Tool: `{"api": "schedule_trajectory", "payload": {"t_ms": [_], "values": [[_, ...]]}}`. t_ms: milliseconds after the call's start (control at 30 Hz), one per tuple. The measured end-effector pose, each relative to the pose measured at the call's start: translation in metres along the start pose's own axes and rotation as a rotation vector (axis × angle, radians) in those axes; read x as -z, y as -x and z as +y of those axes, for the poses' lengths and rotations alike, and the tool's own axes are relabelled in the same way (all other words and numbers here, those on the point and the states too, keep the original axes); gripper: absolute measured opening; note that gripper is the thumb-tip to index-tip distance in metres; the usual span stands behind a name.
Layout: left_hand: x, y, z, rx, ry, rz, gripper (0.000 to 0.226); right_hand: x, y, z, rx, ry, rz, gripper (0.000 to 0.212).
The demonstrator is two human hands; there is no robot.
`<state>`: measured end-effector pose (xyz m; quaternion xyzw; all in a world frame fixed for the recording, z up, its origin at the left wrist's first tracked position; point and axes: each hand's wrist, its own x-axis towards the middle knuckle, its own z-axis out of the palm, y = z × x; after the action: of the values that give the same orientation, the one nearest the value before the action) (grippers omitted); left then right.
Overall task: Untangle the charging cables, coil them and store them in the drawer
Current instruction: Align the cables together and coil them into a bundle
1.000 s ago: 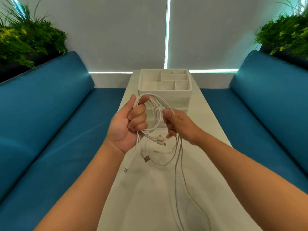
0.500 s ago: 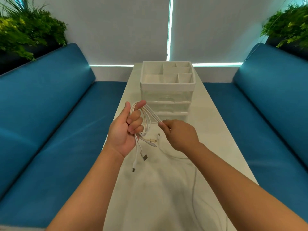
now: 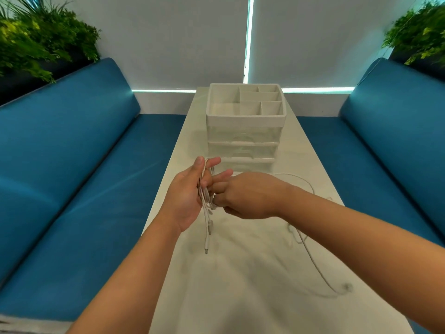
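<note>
My left hand (image 3: 184,196) holds a bundle of white charging cables (image 3: 206,189) between thumb and fingers, above the white table (image 3: 240,285). Several plug ends (image 3: 207,239) dangle below that hand. My right hand (image 3: 248,196) pinches the cables at the bundle's lower part, right beside the left fingers. One long loose cable (image 3: 313,259) trails from my right hand across the table to the right, partly hidden behind my right forearm. The white drawer organiser (image 3: 243,141) stands further back, all its clear drawers closed.
Blue sofas run along both sides of the narrow table (image 3: 60,165) (image 3: 397,141). Green plants (image 3: 36,39) (image 3: 419,32) sit behind the sofa backs. The organiser's top tray (image 3: 224,109) has several compartments.
The cable loop has collapsed from a wide coil into a tight bundle in my left hand. My right hand has moved in against the left. The loose cable now lies out to the right.
</note>
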<state>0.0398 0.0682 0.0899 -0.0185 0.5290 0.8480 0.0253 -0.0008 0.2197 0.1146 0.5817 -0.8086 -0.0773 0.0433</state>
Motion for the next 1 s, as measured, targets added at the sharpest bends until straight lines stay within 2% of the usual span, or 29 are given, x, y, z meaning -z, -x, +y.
{"api": "schedule_trajectory", "payload": {"t_ms": [67, 200, 267, 433, 500, 567, 667, 833, 900, 1000], "values": [[-0.001, 0.0, 0.002, -0.002, -0.089, 0.003, 0.044, -0.001, 0.001, 0.004, -0.013, -0.069, 0.019, 0.026], [-0.01, 0.002, -0.004, 0.021, -0.494, 0.039, 0.045, 0.002, 0.002, 0.003, 0.012, -0.186, 0.229, 0.014], [-0.016, 0.007, -0.006, 0.028, -0.614, 0.014, 0.05, 0.007, 0.004, 0.003, -0.074, -0.212, 0.231, 0.018], [-0.021, 0.011, 0.0, 0.077, -0.745, -0.157, 0.045, 0.016, 0.014, 0.012, -0.311, -0.352, 0.122, 0.037], [-0.015, 0.007, 0.001, 0.11, -0.806, -0.188, 0.049, 0.021, 0.02, 0.018, -0.332, -0.549, 0.015, 0.027], [-0.009, 0.004, 0.002, 0.174, -0.826, -0.222, 0.062, 0.023, 0.025, 0.027, -0.354, -0.69, -0.072, 0.016], [-0.004, 0.002, 0.004, 0.248, -0.665, -0.261, 0.072, 0.021, 0.028, 0.033, -0.364, -0.819, -0.089, 0.018], [0.005, 0.002, 0.008, 0.26, -0.268, -0.293, 0.043, 0.02, 0.03, 0.045, -0.475, -0.951, 0.181, 0.038], [0.01, 0.002, 0.008, 0.29, -0.08, -0.307, 0.041, 0.02, 0.031, 0.047, -0.456, -1.054, 0.187, 0.038], [0.015, 0.001, 0.005, 0.278, 0.262, -0.437, 0.041, 0.018, 0.033, 0.048, -0.394, -1.276, 0.172, 0.027]]}}
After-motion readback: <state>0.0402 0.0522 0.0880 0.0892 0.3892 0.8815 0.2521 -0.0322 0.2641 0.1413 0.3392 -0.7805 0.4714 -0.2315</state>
